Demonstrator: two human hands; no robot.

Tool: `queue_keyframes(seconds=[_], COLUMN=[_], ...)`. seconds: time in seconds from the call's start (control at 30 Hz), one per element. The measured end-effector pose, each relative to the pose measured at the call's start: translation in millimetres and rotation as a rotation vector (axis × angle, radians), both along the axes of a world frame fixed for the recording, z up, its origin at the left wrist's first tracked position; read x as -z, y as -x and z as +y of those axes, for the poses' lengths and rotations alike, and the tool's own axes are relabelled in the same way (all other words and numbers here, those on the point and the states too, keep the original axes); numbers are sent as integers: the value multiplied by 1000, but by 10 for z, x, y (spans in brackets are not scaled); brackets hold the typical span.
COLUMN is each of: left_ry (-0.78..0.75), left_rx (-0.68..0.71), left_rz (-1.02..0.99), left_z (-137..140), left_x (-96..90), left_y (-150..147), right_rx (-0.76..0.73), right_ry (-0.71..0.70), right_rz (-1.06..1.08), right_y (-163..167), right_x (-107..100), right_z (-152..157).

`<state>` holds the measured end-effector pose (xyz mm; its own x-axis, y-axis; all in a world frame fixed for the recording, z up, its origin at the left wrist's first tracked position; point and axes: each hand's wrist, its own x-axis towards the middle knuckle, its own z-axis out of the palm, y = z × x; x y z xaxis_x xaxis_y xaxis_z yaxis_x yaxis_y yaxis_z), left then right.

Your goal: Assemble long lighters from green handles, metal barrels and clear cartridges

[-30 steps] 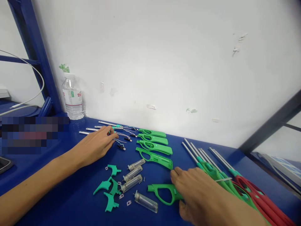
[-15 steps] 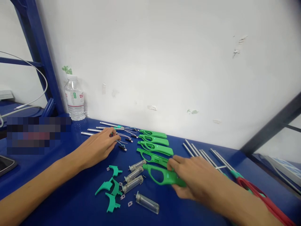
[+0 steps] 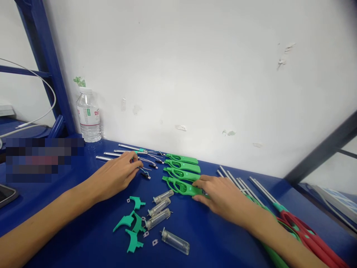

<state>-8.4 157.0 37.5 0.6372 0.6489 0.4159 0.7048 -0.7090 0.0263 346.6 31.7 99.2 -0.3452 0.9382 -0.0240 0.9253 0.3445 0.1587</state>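
Observation:
My left hand (image 3: 117, 175) rests on the blue table (image 3: 83, 230), fingers curled on a metal tube with thin wires (image 3: 126, 152), one of three lying side by side. My right hand (image 3: 220, 195) holds a green handle shell (image 3: 181, 187) by its rear end, pressed onto the nearest shell of a row of green shells (image 3: 182, 166). In front of the row lie several clear gas tanks (image 3: 158, 218) and three teal triggers (image 3: 134, 241) with tiny white clips.
Assembled green and red lighters (image 3: 306, 234) with metal tubes (image 3: 231, 176) lie under and beyond my right forearm. A water bottle (image 3: 89, 119) stands against the white wall beside a blue frame post (image 3: 41, 56). A white cable (image 3: 41, 115) hangs at left.
My right hand carried a green handle shell from the table's front up and left to the nearest shell of the row. My left hand stayed on the metal tube.

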Motion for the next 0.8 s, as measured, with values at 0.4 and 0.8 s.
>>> queue_keyframes(seconds=[0.4,0.8], left_ry=[-10,-12], left_rx=[-53,22], left_rz=[107,-7], left_z=[-41,-43], left_x=[-33,-16], left_y=[-29,-23], right_rx=[32,79], right_ry=[7,28], right_rz=[-15,82], right_y=[59,138], right_x=[19,-111], right_z=[6,-115])
